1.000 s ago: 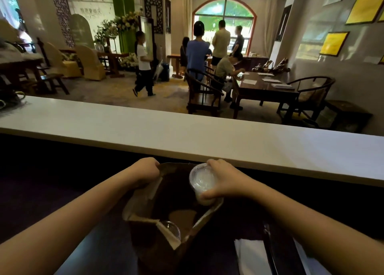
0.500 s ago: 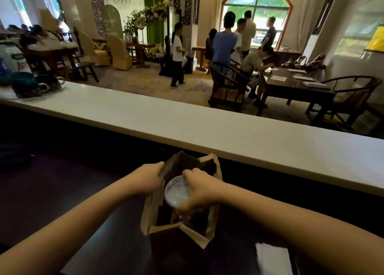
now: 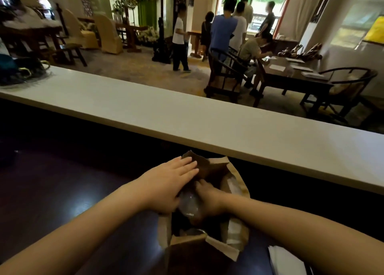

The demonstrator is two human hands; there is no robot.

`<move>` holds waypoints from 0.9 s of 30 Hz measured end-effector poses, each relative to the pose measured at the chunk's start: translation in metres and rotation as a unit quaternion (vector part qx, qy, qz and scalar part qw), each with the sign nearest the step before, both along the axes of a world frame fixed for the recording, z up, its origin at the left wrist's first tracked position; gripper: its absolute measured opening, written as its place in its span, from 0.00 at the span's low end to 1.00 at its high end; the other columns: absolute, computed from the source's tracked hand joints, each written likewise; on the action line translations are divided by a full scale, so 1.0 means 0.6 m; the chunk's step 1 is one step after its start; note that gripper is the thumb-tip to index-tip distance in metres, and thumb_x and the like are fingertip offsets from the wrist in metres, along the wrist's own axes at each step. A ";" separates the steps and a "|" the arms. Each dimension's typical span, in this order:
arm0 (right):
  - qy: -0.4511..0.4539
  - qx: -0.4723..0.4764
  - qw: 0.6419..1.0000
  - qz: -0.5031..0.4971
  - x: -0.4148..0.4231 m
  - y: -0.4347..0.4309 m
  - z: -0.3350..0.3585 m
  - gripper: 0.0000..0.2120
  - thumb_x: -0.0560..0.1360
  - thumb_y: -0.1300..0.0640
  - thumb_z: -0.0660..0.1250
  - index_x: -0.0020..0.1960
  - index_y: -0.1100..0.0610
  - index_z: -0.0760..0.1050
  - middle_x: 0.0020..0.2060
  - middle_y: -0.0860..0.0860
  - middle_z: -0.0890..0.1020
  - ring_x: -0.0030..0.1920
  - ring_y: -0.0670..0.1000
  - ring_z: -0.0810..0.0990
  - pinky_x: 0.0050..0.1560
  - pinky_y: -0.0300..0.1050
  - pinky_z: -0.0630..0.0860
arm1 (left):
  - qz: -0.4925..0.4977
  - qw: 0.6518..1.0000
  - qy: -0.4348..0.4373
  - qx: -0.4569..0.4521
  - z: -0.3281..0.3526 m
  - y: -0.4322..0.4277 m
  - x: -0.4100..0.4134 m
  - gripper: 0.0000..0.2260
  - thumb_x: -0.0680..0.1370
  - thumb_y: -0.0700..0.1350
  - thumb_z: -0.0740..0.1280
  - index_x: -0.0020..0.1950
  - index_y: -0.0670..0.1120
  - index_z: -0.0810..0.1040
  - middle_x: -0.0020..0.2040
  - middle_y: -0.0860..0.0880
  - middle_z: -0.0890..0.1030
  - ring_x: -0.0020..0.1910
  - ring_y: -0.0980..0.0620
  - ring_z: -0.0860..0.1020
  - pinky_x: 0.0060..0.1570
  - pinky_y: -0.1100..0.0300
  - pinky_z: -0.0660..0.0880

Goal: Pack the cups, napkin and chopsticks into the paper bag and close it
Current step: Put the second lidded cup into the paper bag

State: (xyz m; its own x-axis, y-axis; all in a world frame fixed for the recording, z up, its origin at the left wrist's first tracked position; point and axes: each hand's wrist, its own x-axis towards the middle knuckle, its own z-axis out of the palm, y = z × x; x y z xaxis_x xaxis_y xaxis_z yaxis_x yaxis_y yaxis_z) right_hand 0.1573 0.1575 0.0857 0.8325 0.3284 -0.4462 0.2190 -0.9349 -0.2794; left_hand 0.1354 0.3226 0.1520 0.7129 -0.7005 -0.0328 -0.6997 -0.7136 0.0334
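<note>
A brown paper bag (image 3: 239,183) stands open on the dark counter in front of me. My right hand (image 3: 207,200) is down inside its mouth, curled around a clear plastic cup (image 3: 188,204) with a lid. My left hand (image 3: 168,181) lies flat with fingers spread against the bag's left rim and far flap. Another cup rim (image 3: 197,231) glints deeper in the bag. A white napkin (image 3: 284,260) lies at the bottom right. No chopsticks are visible.
A raised white ledge (image 3: 187,116) runs across just beyond the bag. Dark counter surface (image 3: 72,187) spreads to the left. A tray with dark cups (image 3: 22,71) sits at the ledge's far left. Beyond are chairs, tables and several people.
My right hand has pushed the cup from above the opening down into the bag. My left hand has shifted from pinching the rim to lying flat on it.
</note>
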 end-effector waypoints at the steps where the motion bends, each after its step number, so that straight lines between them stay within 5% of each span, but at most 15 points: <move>1: 0.003 0.008 1.000 0.001 0.000 -0.005 -0.009 0.47 0.65 0.49 0.75 0.74 0.55 0.51 0.72 0.55 0.59 0.71 0.57 0.60 0.71 0.50 0.62 | 0.001 0.999 -0.012 0.035 -0.001 0.003 0.003 0.33 0.75 0.49 0.59 0.75 0.48 0.45 0.77 0.49 0.45 0.74 0.55 0.39 0.68 0.62 0.32; 10: 0.029 0.058 0.998 -0.010 0.008 -0.011 -0.044 0.46 0.64 0.51 0.77 0.73 0.55 0.54 0.71 0.54 0.61 0.70 0.55 0.62 0.71 0.48 0.62 | -0.035 0.998 -0.003 0.056 -0.015 0.022 0.027 0.37 0.73 0.52 0.59 0.74 0.50 0.38 0.73 0.52 0.34 0.71 0.57 0.31 0.66 0.61 0.27; 27: 0.103 0.099 0.988 -0.051 0.026 0.004 -0.089 0.41 0.70 0.53 0.72 0.74 0.56 0.51 0.73 0.55 0.59 0.73 0.54 0.59 0.72 0.49 0.61 | -0.043 0.997 0.066 -0.002 -0.037 0.035 0.048 0.40 0.73 0.52 0.62 0.70 0.56 0.34 0.73 0.57 0.34 0.67 0.62 0.25 0.62 0.69 0.25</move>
State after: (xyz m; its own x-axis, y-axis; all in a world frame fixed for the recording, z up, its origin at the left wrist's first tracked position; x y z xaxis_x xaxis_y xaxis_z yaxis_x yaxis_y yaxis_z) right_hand 0.1726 0.1600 0.0321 0.7646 0.3444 -0.5448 0.0453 -0.8720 -0.4875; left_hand 0.1641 0.3436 0.1301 0.6401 -0.7588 -0.1207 -0.7472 -0.6514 0.1320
